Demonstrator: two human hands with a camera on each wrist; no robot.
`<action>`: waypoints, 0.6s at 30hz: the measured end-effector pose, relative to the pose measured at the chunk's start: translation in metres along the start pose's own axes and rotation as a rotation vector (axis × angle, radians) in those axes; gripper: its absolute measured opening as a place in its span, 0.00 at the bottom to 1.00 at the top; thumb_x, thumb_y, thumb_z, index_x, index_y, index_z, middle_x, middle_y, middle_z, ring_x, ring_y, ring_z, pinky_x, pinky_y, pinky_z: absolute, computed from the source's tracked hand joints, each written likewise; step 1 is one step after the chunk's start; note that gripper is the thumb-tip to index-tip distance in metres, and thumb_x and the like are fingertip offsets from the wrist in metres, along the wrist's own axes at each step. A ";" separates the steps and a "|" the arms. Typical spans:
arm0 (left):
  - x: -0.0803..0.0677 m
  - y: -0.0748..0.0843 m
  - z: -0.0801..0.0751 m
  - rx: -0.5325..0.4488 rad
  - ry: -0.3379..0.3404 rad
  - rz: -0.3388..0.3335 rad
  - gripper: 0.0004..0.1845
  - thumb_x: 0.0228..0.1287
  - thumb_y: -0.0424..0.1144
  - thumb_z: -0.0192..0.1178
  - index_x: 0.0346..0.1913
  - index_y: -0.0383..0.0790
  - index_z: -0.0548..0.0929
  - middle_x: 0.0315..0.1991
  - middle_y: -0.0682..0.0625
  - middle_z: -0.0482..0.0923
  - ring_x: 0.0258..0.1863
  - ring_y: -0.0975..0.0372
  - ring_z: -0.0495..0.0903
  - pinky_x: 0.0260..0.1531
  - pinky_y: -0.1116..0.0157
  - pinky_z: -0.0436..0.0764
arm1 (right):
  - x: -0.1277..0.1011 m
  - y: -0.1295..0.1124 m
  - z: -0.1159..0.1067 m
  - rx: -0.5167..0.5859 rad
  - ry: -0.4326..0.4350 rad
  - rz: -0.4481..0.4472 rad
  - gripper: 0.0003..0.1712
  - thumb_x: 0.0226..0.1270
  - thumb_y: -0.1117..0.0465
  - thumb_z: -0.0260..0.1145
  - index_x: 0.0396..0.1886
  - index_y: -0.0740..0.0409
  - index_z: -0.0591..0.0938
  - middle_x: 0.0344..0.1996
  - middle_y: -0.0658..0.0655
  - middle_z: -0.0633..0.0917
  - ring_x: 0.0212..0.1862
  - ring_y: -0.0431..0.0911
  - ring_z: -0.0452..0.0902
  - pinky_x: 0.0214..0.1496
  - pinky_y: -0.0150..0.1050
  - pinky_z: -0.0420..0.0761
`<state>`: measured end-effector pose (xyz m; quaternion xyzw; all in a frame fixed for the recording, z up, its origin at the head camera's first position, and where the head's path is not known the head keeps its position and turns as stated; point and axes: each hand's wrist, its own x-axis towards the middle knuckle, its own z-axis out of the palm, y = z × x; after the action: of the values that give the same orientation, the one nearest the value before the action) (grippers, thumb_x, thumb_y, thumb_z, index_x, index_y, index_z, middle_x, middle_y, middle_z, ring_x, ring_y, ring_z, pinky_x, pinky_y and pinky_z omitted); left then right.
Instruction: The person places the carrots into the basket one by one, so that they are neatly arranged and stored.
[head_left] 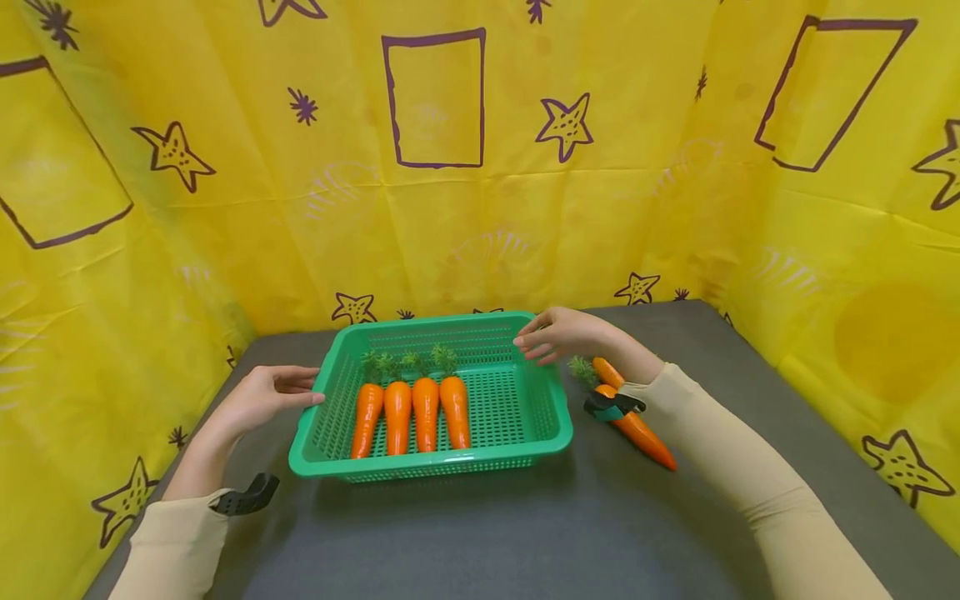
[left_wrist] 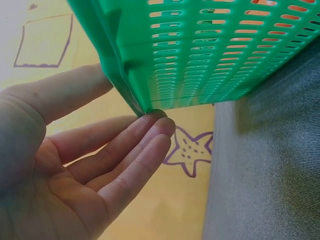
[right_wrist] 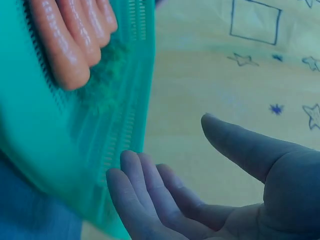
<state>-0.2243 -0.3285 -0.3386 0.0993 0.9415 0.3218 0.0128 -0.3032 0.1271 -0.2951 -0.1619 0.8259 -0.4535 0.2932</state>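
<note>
A green plastic basket (head_left: 480,457) with slotted walls sits on the table. Inside it, several orange carrots (head_left: 426,414) with leafy green tops lie side by side in its left half. My left hand (head_left: 258,400) holds the basket's left rim, the thumb over the edge and the fingers at its outer side, as the left wrist view shows from close up. Over the back right corner hovers my right hand (head_left: 558,333), its fingers loosely bent with nothing in them. Two more carrots (head_left: 647,439) lie on the table to the right, partly covered by the right wrist.
Dark grey fabric covers the table (head_left: 480,542). Yellow cloth walls (head_left: 480,225) with purple drawn stars and frames stand behind it and on both sides. Black wrist straps (head_left: 247,494) sit over both beige sleeves.
</note>
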 end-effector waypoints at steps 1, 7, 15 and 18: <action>0.000 -0.001 0.000 -0.001 0.002 0.001 0.33 0.58 0.52 0.66 0.61 0.32 0.75 0.47 0.39 0.83 0.47 0.50 0.82 0.48 0.48 0.79 | -0.003 0.002 -0.003 -0.009 0.006 -0.003 0.29 0.70 0.54 0.60 0.64 0.65 0.69 0.61 0.68 0.75 0.60 0.56 0.75 0.57 0.46 0.78; -0.001 -0.001 0.000 0.002 0.012 0.001 0.33 0.58 0.51 0.66 0.60 0.31 0.75 0.47 0.38 0.83 0.46 0.50 0.82 0.47 0.49 0.79 | -0.019 0.016 -0.017 -0.010 0.045 -0.034 0.30 0.69 0.54 0.61 0.64 0.66 0.70 0.60 0.68 0.75 0.59 0.57 0.75 0.58 0.47 0.78; -0.001 0.001 0.001 0.006 0.012 -0.001 0.33 0.58 0.52 0.66 0.60 0.32 0.75 0.47 0.38 0.83 0.47 0.49 0.82 0.47 0.49 0.79 | -0.038 0.039 -0.037 -0.032 0.109 -0.001 0.31 0.69 0.53 0.61 0.65 0.66 0.69 0.60 0.67 0.75 0.60 0.56 0.75 0.54 0.42 0.80; -0.001 0.001 0.001 0.007 0.012 -0.006 0.33 0.58 0.52 0.66 0.60 0.32 0.76 0.47 0.38 0.83 0.47 0.49 0.82 0.47 0.49 0.79 | -0.044 0.048 -0.042 -0.026 0.124 0.010 0.31 0.68 0.52 0.62 0.65 0.66 0.69 0.60 0.67 0.75 0.61 0.58 0.74 0.54 0.43 0.80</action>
<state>-0.2229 -0.3279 -0.3389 0.0948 0.9430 0.3190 0.0077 -0.2953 0.2040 -0.3033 -0.1334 0.8490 -0.4505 0.2417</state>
